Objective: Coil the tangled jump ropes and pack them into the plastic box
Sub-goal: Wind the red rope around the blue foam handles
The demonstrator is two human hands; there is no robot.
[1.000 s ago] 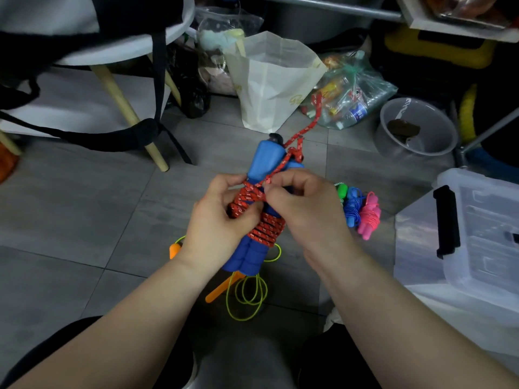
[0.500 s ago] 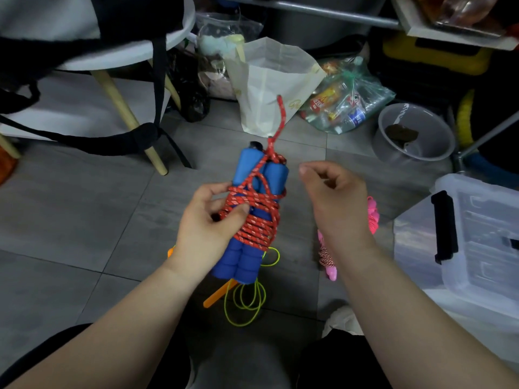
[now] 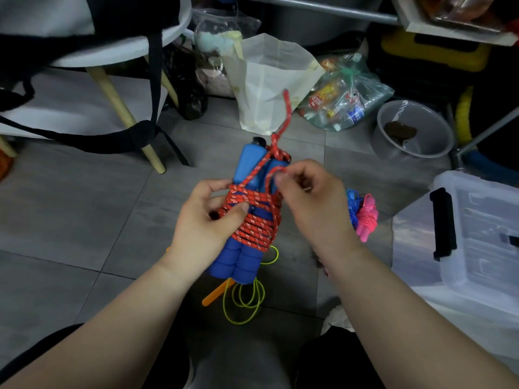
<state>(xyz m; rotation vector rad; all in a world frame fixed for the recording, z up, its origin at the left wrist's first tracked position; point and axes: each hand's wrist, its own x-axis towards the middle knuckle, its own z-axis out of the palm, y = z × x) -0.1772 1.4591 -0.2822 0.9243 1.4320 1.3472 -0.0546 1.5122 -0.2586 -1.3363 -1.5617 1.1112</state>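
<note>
Right grip (image 3: 311, 203) apparently pinches red rope (image 3: 254, 220); labels (image 3: 320, 99) blurred.

**Setting:** cluttered household storage corner, seen at floor level. Positions are given from the grip of the left hand (image 3: 202, 228) and right hand (image 3: 314, 209) on the red jump rope (image 3: 252, 217).
- Beneath: grey floor tiles (image 3: 70, 214).
- Far left: white round top (image 3: 118, 51) on wooden legs (image 3: 123, 113), with black bag straps (image 3: 155, 80) hanging from it.
- Beyond: white paper bag (image 3: 269, 80); clear bag of packaged goods (image 3: 345, 94).
- Right: grey plastic bowl (image 3: 432, 122), yellow case (image 3: 438, 61), clear plastic box (image 3: 483, 248).
</note>
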